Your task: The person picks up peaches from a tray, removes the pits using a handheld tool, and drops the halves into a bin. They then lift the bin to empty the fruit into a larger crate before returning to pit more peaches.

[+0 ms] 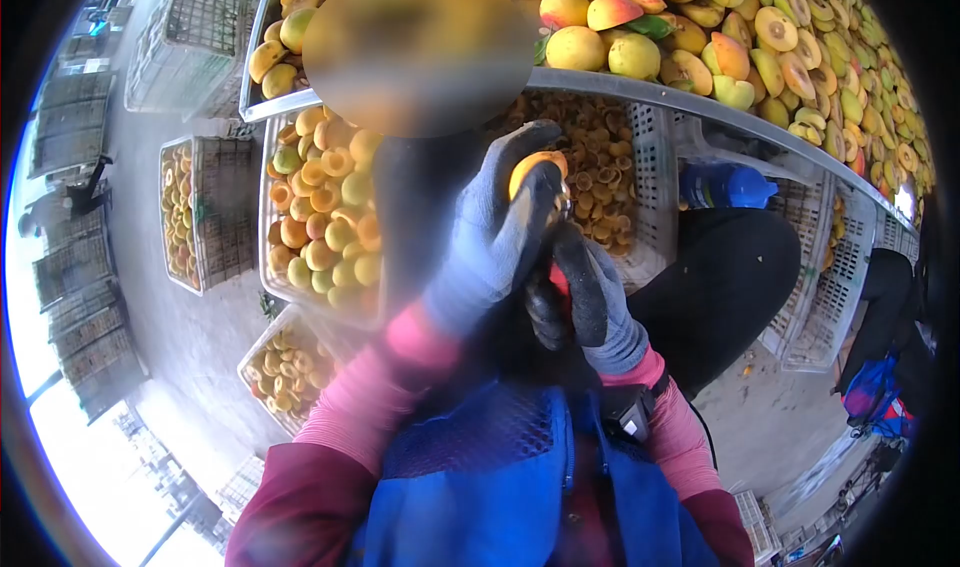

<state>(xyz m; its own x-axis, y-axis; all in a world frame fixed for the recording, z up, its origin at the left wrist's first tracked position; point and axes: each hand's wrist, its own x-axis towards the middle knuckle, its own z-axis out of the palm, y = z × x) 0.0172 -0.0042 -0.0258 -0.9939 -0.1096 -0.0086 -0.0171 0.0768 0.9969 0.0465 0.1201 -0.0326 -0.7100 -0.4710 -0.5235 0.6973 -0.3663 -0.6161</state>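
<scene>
In a grey-blue glove with dark fingers, my left hand (490,227) is wrapped round a yellow-orange peach half (535,170). Just below and to the right, my gloved right hand (590,292) is closed on a red-handled tool (559,279). A bit of shiny metal shows at the peach, between the two hands; its shape is mostly hidden by the fingers. Both hands are over my lap, in front of a crate of brown pits or pit pieces (600,182).
A metal-edged table (680,97) heaped with peaches, many halved, spans the front. Crates of peach halves (325,217) stand at left. A blue container (725,185) sits under the table at right. Another person's leg (880,297) is at far right. A blurred oval covers part of the view.
</scene>
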